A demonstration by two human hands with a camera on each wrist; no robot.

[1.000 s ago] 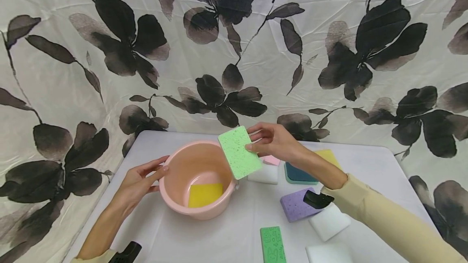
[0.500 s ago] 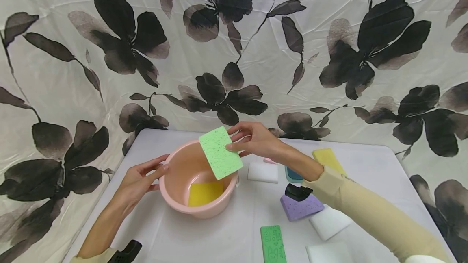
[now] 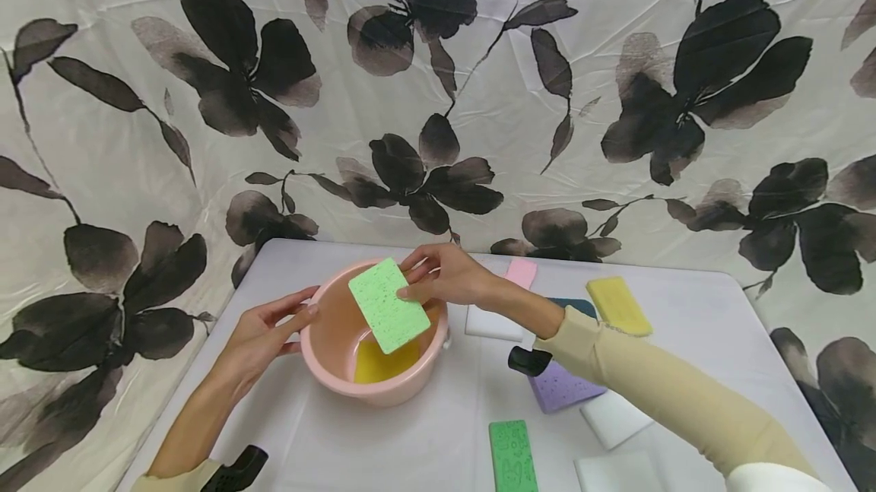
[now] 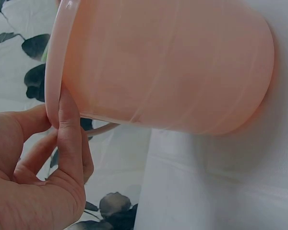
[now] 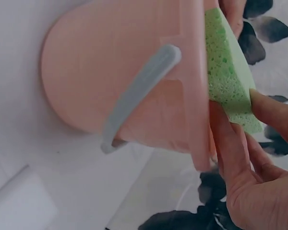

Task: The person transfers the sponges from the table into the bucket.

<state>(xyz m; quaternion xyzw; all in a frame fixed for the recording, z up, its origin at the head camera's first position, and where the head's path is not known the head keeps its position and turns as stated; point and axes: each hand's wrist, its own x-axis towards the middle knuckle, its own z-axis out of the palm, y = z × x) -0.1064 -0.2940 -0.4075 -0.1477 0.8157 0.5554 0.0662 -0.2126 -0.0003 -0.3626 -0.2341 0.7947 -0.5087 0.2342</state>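
Sponge-wise, I'm holding the light green sponge [image 3: 388,316] tilted over the mouth of the pink tub [image 3: 342,379], which is sitting on the white counter [image 3: 438,431]. Going left to right: my left hand [image 3: 263,340] is resting against the tub's left rim, fingers fairly straight and relaxed, thumb tip pressing the rim edge in the left wrist view. Inside the tub, a yellow sponge [image 3: 383,363] is lying flat on the bottom. My right hand [image 3: 445,279] is pinching the green sponge's upper edge between thumb and fingers, right above the tub's far rim; the right wrist view is showing the sponge sitting just inside the rim, near the tub's grey handle [image 5: 137,96]. Further right on the counter, I'm seeing a white sponge [image 3: 491,325], a pink one [image 3: 522,273], a purple one [image 3: 564,389], a yellow sponge [image 3: 618,306], and a darker green sponge [image 3: 512,455] near the front edge.
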